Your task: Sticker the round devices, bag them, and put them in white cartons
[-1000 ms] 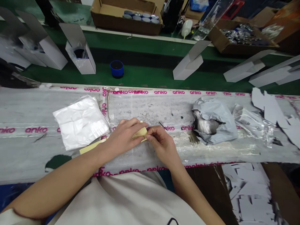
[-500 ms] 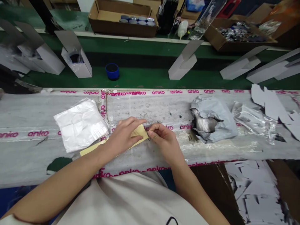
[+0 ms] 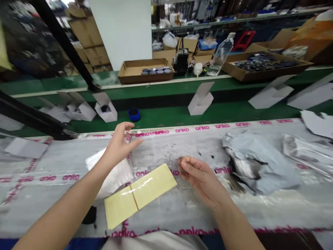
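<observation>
A pale yellow backing sheet (image 3: 142,194) with a glossy strip lies flat on the taped grey worktable (image 3: 187,208), free of both hands. My left hand (image 3: 118,144) is lifted above the table's far edge, fingers spread, holding nothing. It hovers over a stack of white plastic bags (image 3: 117,177). My right hand (image 3: 201,178) rests just right of the sheet's upper corner. Its thumb and forefinger are close together; whether something small is pinched between them is unclear.
A crumpled grey bag (image 3: 260,163) and clear bags (image 3: 307,152) lie to the right. On the green belt beyond stand open white cartons (image 3: 200,100), another carton (image 3: 105,109) and a blue cap (image 3: 134,114). A cardboard tray of cans (image 3: 135,71) sits behind.
Both hands have let go of the yellow sheet, which now lies flat. My left hand has risen toward the far edge and opened. The view has tilted upward.
</observation>
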### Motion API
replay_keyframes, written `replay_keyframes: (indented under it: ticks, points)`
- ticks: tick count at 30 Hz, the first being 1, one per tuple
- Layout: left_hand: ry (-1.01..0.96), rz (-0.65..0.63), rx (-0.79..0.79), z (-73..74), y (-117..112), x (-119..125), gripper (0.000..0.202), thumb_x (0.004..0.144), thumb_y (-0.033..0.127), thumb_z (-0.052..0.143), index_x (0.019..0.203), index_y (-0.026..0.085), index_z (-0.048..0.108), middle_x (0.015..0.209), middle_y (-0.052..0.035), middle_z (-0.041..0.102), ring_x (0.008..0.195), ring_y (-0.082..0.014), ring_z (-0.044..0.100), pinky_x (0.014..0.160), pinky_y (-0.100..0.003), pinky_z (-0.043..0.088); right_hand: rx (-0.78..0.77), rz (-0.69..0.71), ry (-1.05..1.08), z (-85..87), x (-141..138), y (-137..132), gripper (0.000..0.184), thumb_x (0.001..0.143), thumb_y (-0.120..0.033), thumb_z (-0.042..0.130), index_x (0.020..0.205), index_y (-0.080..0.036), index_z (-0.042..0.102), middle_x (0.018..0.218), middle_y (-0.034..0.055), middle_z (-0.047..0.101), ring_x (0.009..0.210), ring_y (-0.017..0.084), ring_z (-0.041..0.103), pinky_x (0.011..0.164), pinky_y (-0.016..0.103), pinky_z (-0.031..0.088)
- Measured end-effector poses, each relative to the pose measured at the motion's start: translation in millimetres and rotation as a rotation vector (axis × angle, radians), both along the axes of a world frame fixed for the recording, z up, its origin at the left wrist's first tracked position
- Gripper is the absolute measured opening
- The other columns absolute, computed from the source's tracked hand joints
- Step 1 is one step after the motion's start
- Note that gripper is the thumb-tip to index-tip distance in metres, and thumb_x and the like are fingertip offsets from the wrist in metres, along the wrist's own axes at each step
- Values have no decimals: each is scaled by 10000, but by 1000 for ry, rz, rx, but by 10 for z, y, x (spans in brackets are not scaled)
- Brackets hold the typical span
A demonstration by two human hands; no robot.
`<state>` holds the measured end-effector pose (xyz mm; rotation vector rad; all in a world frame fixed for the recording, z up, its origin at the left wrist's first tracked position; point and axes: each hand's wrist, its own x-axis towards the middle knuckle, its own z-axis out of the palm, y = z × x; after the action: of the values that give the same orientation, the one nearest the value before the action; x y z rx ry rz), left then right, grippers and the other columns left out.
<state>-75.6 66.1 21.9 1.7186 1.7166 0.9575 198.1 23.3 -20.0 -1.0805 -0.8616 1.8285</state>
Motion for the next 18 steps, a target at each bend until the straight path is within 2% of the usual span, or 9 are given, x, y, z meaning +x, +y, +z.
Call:
replay_keyframes:
  ticks: [3,5,7,9,12,15,18]
  points:
    - [-160,190,-39,-194,591,-209,913,642,284,886,1430,236,429,1598,-160,329,1490,-351,324,1174,-479,351,41,2,-55,-69,-48,-8,382,747,-525,820,712,-204,616,724,-9,506,660,151,428,635,294,365]
    - [-276,246,-47,-339,950,-281,1038,563,218,923,1466,232,411,1624,-165,309,1530,-355,256,1215,-467,296,50,5,-84,-109,-82,-22,387,740,-537,811,710,-207,612,694,-17,500,640,152,428,635,300,354]
    - [-345,258,-49,-433,1207,-306,1016,521,184,936,1424,206,471,1556,-177,427,1495,-363,336,1212,-480,306,52,4,-100,-137,-102,-34,387,737,-545,803,712,-208,613,678,-18,508,634,156,438,642,304,352]
    - [-397,236,-54,-456,1326,-300,900,486,179,945,1304,162,571,1392,-175,592,1373,-368,498,1177,-510,361,55,2,-104,-149,-103,-38,394,737,-556,796,715,-209,610,676,-18,515,639,158,446,656,308,354]
    - [-487,144,-48,-368,1226,-246,791,455,248,965,1167,137,638,1207,-139,700,1195,-325,633,1120,-499,440,61,-4,-122,-131,-83,-35,403,739,-566,790,722,-209,606,678,-21,512,647,158,439,670,313,340]
    - [-567,10,-60,-195,879,-159,854,466,420,973,1208,159,642,1237,-131,706,1146,-301,668,1064,-450,502,86,1,-147,-79,-79,-27,388,757,-562,779,742,-208,621,674,-21,514,654,161,432,674,316,319]
    - [-714,-173,-167,-21,490,-82,928,461,562,966,1254,197,650,1334,-146,676,1208,-328,653,1055,-443,513,100,32,-120,-32,-112,-13,371,776,-552,773,759,-211,629,666,-20,529,661,164,439,680,316,317]
